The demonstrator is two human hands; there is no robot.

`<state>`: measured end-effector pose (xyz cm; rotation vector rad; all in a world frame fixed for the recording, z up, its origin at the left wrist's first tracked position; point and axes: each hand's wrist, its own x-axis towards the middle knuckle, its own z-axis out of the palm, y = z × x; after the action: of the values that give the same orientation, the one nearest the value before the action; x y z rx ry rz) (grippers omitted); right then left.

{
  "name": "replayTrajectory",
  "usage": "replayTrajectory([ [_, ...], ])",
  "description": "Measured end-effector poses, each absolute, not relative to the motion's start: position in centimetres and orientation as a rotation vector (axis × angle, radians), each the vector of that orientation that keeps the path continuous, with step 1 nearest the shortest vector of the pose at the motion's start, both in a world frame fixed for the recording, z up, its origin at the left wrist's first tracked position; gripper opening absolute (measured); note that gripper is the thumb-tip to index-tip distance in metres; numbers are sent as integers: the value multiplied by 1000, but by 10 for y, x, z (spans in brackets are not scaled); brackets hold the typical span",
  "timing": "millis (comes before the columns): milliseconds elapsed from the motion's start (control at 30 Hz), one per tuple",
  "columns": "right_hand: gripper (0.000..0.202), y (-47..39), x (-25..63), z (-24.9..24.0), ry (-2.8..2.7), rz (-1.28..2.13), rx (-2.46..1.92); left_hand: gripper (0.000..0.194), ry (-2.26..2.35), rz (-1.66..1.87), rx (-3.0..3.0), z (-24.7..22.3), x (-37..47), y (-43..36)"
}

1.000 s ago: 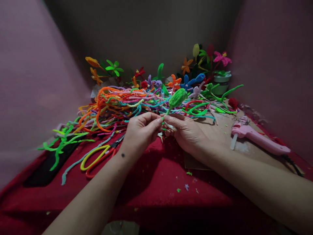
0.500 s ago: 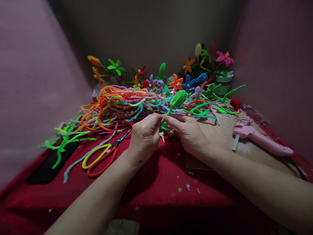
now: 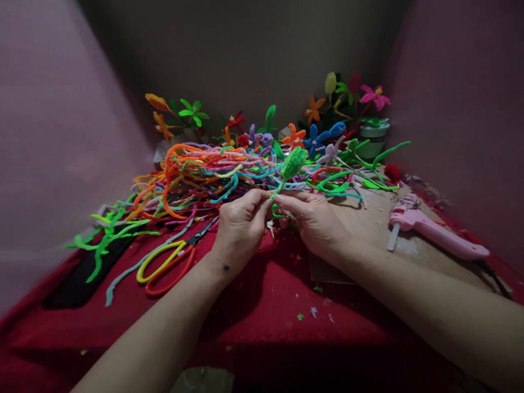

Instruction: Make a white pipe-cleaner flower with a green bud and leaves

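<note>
A green pipe-cleaner flower bud [image 3: 295,164] leans up and to the right on its thin green stem. Low on that stem, my left hand [image 3: 244,224] pinches it between thumb and fingers. My right hand [image 3: 313,221] is closed on the stem too, right beside the left, and the two sets of fingertips nearly meet. The stem's lower end is mostly hidden by the fingers. Behind the hands spreads a thick heap of coloured pipe cleaners [image 3: 204,169]. Scissors [image 3: 166,265] with one yellow and one red handle lie left of my left hand.
On a brown board [image 3: 368,218] at the right rests a pink glue gun [image 3: 438,232]. Finished pipe-cleaner flowers [image 3: 315,141] and a pale green pot [image 3: 373,136] stand at the back. A black flat object [image 3: 77,284] lies left on the red cloth [image 3: 254,322].
The bud has shifted slightly left and turned a little about its stem. Both hands keep their pinch, with only small finger movement.
</note>
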<state>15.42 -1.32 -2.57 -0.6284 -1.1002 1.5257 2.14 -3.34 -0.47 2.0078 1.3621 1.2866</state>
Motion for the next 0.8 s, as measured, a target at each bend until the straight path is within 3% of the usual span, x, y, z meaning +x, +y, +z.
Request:
replayTrajectory([
  [333,19,-4,155,-30,-1036,1659,-553,12,1185,1178,1460,11,26,-34],
  [800,13,-6,155,-29,-1099,1608,-506,22,1102,961,1539,16,16,-33],
])
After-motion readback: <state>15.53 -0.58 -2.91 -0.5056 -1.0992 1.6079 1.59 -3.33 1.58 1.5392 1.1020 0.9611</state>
